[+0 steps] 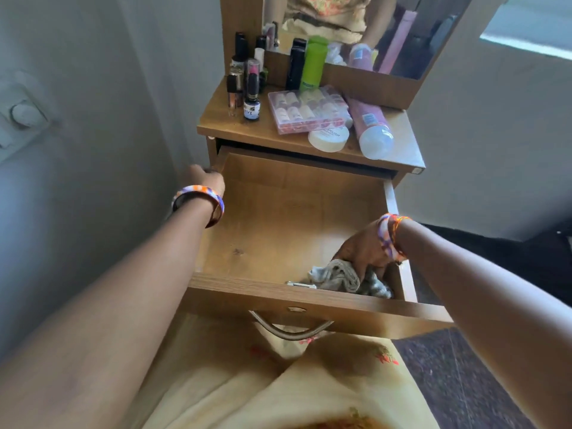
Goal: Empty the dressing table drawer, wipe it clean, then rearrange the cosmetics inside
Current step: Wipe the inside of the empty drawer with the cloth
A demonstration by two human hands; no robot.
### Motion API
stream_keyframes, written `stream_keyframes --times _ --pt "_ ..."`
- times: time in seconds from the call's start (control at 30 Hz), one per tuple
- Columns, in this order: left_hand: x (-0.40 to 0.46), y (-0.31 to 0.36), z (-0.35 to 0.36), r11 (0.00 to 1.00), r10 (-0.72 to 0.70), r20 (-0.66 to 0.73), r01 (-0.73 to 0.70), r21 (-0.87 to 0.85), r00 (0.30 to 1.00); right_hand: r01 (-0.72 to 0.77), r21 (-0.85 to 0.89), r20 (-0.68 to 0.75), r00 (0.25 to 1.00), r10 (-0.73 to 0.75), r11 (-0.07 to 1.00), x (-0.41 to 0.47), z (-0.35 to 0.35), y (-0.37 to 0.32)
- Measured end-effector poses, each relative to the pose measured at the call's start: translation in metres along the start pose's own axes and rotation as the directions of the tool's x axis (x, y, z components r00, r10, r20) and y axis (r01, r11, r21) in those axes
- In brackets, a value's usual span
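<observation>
Below the tabletop's (247,131) front edge, the wooden drawer (288,218) is pulled fully out, its floor bare except at the near right corner. There a crumpled grey cloth (340,278) is gripped and pressed down by the right hand (365,250), fingers curled over it. The drawer's far left corner is grasped by the left hand (204,178), fingers bent around the side wall. Cosmetics (306,111) are crowded on the tabletop.

— What's on the left?
— A grey plastered wall (93,88) with a round white switch knob (23,114).
— And on the right?
— A bright window (532,29) high up, and dark patterned carpet (448,376) beside a pale yellow embroidered garment (247,382).
</observation>
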State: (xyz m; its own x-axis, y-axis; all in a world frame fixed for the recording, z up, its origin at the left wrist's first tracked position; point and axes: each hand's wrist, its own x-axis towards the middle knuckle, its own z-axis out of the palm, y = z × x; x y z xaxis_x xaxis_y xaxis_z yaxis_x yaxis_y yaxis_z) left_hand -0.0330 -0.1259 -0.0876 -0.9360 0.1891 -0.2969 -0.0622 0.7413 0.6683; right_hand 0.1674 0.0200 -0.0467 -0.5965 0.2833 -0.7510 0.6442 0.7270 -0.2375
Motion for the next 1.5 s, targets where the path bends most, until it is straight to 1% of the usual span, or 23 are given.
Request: stream_keyframes --times 0.03,0.1,0.17,0.23,0.33,0.37,0.43,0.5,0.53,0.6,0.7,0.73,0.8,0.87,1.0,1.07,1.1,1.13,1.2,1.27,1.3,1.4,1.5 --pt "0.0 -0.001 0.0 1.0 0.014 -0.015 -0.014 0.006 1.0 0.017 -0.128 0.058 0.998 -0.01 0.992 0.012 0.004 -0.001" --pt "0.003 -0.003 -0.002 1.0 -0.006 0.033 0.006 0.011 0.999 -0.035 0.005 0.305 0.952 0.031 0.999 0.026 0.014 -0.006" --pt "0.008 -0.007 -0.003 0.999 -0.053 0.103 0.052 0.006 0.993 0.001 0.027 0.385 0.923 -0.011 1.0 0.035 0.018 -0.022" --pt "0.015 -0.009 -0.006 0.997 -0.051 0.137 0.057 -0.042 0.989 0.121 0.053 0.322 0.937 -0.132 0.991 0.034 0.018 -0.036" --pt "0.02 -0.01 -0.01 0.947 -0.046 0.197 0.106 -0.303 0.979 0.238 0.221 0.194 0.94 -0.282 0.946 0.044 0.021 -0.047" --pt "0.016 -0.009 -0.013 0.914 -0.033 0.23 0.122 -0.387 0.973 0.272 0.334 0.152 0.929 -0.336 0.903 0.048 0.021 -0.051" --pt "0.015 -0.009 -0.015 0.856 -0.028 0.269 0.162 -0.49 0.963 0.297 0.638 0.054 0.903 -0.426 0.711 0.052 0.017 -0.06" --pt "0.018 -0.012 -0.016 0.803 -0.052 0.298 0.218 -0.555 0.953 0.312 0.824 -0.084 0.893 -0.442 0.474 0.054 0.006 -0.072" --pt "0.02 -0.014 -0.016 0.776 -0.073 0.318 0.254 -0.578 0.945 0.339 0.862 -0.177 0.899 -0.401 0.377 0.055 0.001 -0.079" --pt "0.025 -0.019 -0.018 0.709 -0.126 0.35 0.331 -0.622 0.928 0.364 0.903 -0.32 0.924 -0.211 0.228 0.062 -0.006 -0.089" --pt "0.028 -0.019 -0.017 0.66 -0.136 0.297 0.311 -0.684 0.945 0.335 0.941 -0.339 0.931 0.135 0.049 0.078 -0.005 -0.1" --pt "0.028 -0.018 -0.017 0.649 -0.133 0.297 0.31 -0.695 0.946 0.342 0.939 -0.334 0.929 0.16 -0.021 0.082 -0.002 -0.103" --pt "0.023 -0.016 -0.018 0.586 -0.152 0.334 0.357 -0.727 0.93 0.377 0.922 -0.371 0.925 0.078 -0.086 0.088 0.003 -0.118" --pt "0.02 -0.016 -0.019 0.552 -0.149 0.349 0.37 -0.747 0.925 0.381 0.925 -0.381 0.924 -0.032 0.003 0.092 0.002 -0.139" --pt "0.025 -0.02 -0.017 0.443 -0.152 0.377 0.404 -0.801 0.914 0.482 0.816 -0.484 0.872 -0.079 0.32 0.102 -0.001 -0.166" --pt "0.024 -0.022 -0.02 0.516 -0.259 0.256 0.357 -0.778 0.931 0.494 0.748 -0.498 0.859 -0.117 0.442 0.099 0.004 -0.166" --pt "0.023 -0.023 -0.023 0.622 -0.275 0.181 0.318 -0.716 0.944 0.484 0.736 -0.469 0.869 -0.159 0.474 0.096 0.008 -0.163" --pt "0.026 -0.027 -0.022 0.715 -0.27 0.129 0.288 -0.637 0.954 0.455 0.744 -0.41 0.889 -0.203 0.489 0.093 0.014 -0.157" --pt "0.028 -0.028 -0.019 0.627 -0.182 0.329 0.367 -0.687 0.927 0.342 0.827 -0.227 0.929 -0.292 0.446 0.083 0.027 -0.146" --pt "0.03 -0.027 -0.018 0.59 -0.183 0.42 0.441 -0.676 0.889 0.23 0.904 -0.075 0.915 -0.397 0.361 0.075 0.038 -0.137" --pt "0.029 -0.024 -0.018 0.614 -0.172 0.43 0.437 -0.657 0.886 0.205 0.918 -0.043 0.903 -0.428 0.339 0.073 0.043 -0.133" --pt "0.028 -0.027 -0.02 0.708 -0.158 0.388 0.378 -0.596 0.908 0.233 0.912 -0.092 0.918 -0.387 0.336 0.074 0.046 -0.136" --pt "0.029 -0.029 -0.023 0.682 -0.134 0.381 0.364 -0.635 0.915 0.302 0.902 -0.228 0.94 -0.254 0.307 0.082 0.028 -0.147"
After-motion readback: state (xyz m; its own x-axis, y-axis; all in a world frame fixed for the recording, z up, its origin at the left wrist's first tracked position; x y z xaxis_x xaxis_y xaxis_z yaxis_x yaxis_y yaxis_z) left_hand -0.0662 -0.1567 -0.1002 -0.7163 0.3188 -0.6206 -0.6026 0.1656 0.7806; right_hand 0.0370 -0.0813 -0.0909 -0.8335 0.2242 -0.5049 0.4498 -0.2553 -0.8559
